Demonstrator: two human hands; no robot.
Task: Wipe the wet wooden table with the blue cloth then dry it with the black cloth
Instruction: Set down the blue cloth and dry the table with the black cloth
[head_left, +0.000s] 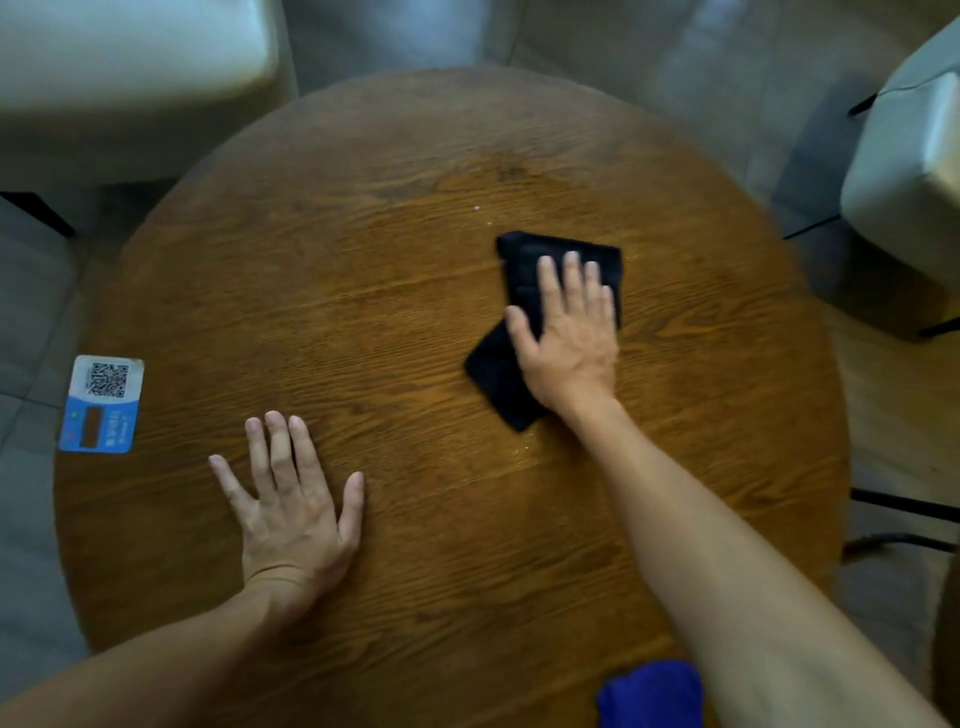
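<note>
The round wooden table (395, 291) fills the view, with a faint wet sheen beyond and beside the cloth. My right hand (566, 338) lies flat, fingers spread, pressing on the folded black cloth (498, 374) right of the table's middle. Part of that cloth is hidden under the palm. My left hand (291, 509) rests palm down on the bare wood near the front left, holding nothing. The blue cloth (649, 693) lies bunched at the near edge, partly behind my right forearm.
A blue and white QR code sticker (101, 402) sits at the table's left edge. A pale upholstered chair (130, 78) stands at the back left and another chair (904, 197) at the right. Tiled floor surrounds the table.
</note>
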